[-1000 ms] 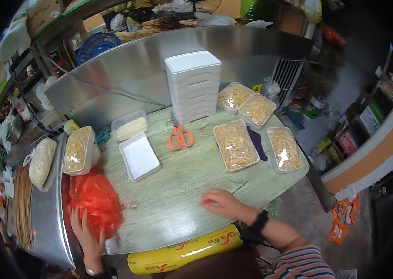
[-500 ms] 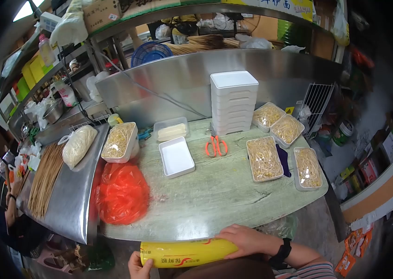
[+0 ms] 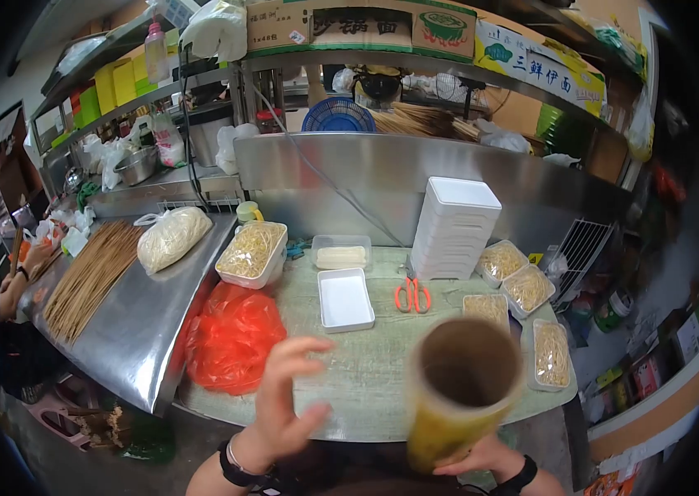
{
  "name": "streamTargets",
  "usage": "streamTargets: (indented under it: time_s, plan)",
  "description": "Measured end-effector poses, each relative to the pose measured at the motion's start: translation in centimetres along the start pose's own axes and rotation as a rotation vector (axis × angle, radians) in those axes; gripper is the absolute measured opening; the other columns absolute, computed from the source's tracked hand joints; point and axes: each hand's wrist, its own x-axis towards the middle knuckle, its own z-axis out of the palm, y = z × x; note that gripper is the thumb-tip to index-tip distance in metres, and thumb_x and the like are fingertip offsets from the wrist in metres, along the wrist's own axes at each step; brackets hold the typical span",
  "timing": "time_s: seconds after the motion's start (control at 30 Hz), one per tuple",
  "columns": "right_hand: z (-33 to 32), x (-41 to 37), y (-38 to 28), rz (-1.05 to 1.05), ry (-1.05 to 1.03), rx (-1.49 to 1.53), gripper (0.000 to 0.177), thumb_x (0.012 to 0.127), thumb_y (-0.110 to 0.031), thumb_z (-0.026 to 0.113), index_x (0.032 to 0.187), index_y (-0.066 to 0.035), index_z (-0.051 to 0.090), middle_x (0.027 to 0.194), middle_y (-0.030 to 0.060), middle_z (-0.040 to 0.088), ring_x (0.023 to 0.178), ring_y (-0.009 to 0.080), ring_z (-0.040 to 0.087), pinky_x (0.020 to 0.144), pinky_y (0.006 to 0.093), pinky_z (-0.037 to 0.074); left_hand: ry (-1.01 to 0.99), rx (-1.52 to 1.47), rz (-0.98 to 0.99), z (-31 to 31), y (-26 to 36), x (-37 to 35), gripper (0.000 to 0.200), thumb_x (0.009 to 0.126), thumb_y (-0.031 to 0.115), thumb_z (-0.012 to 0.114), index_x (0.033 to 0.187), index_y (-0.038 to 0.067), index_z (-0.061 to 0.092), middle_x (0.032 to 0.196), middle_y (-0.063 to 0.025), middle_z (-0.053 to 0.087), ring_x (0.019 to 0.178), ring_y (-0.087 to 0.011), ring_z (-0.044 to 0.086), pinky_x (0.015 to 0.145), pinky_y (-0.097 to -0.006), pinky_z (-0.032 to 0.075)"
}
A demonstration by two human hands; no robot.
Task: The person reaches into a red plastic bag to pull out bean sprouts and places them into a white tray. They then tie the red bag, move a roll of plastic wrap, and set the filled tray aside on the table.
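your right hand (image 3: 490, 457) grips the yellow film roll (image 3: 449, 413) by its lower end, so it stands tipped, hollow core facing you, over the surface's (image 3: 374, 364) near edge. your left hand (image 3: 283, 405) hovers beside it, fingers spread, empty.

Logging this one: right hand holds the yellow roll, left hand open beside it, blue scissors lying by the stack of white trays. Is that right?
The scissors are orange, not blue; the head view shows it. Otherwise yes: right hand holds the roll, left hand open beside it, scissors by the tray stack.
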Motion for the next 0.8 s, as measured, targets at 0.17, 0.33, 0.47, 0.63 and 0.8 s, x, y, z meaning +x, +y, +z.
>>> streamTargets:
  time_s: [0.17, 0.33, 0.47, 0.63, 0.8]
  plan:
    - [-4.7, 8.3, -2.8, -0.158, 0.355, 0.155, 0.083, 0.061, -0.016, 0.091, 0.132, -0.002, 0.050, 0.129, 0.0089, 0.055, 0.118, 0.0227, 0.055, 0.099, 0.0382, 0.046, 0.078, 0.319, -0.396, -1.6, -13.2, -4.7, 0.030, 0.085, 0.002, 0.061, 0.114, 0.002, 0.053, 0.122, -0.0159, 0.054, 0.112, -0.0291, 0.054, 0.095, -0.0366, 0.043]
    - [-8.0, 21.9, 0.7, -0.286, 0.519, 0.067, 0.086, 0.064, -0.013, 0.088, 0.134, -0.005, 0.039, 0.125, 0.0099, 0.054, 0.117, 0.0222, 0.055, 0.098, 0.0376, 0.046, 0.051, 0.454, -0.562, -1.8, -18.8, -9.7, 0.026, 0.085, 0.002, 0.062, 0.110, 0.003, 0.056, 0.115, -0.0173, 0.057, 0.107, -0.0310, 0.056, 0.092, -0.0367, 0.045]
    - [-8.5, 30.5, 3.1, -0.412, 0.745, -0.134, 0.088, 0.065, -0.012, 0.088, 0.135, -0.005, 0.035, 0.124, 0.0113, 0.054, 0.115, 0.0227, 0.055, 0.097, 0.0360, 0.047, -0.106, 0.486, -0.453, -1.3, -18.3, -9.7, 0.022, 0.085, 0.004, 0.063, 0.106, 0.003, 0.058, 0.109, -0.0155, 0.060, 0.104, -0.0334, 0.058, 0.091, -0.0391, 0.046]
    - [-9.8, 37.2, 6.5, -0.318, 0.846, -0.133, 0.088, 0.065, -0.013, 0.088, 0.135, -0.004, 0.034, 0.123, 0.0133, 0.054, 0.113, 0.0243, 0.056, 0.096, 0.0356, 0.047, -0.105, 0.510, -0.465, -1.3, -18.5, -9.5, 0.017, 0.084, 0.002, 0.064, 0.101, 0.003, 0.060, 0.107, -0.0152, 0.061, 0.101, -0.0339, 0.058, 0.091, -0.0397, 0.047]
    - [-10.8, 41.1, 10.0, -0.260, 0.883, -0.066, 0.090, 0.066, -0.015, 0.087, 0.137, -0.002, 0.033, 0.123, 0.0154, 0.054, 0.115, 0.0261, 0.056, 0.096, 0.0350, 0.047, -0.154, 0.501, -0.496, -1.3, -18.2, -8.6, 0.019, 0.082, 0.000, 0.064, 0.101, 0.003, 0.059, 0.109, -0.0149, 0.060, 0.103, -0.0329, 0.057, 0.091, -0.0391, 0.045]
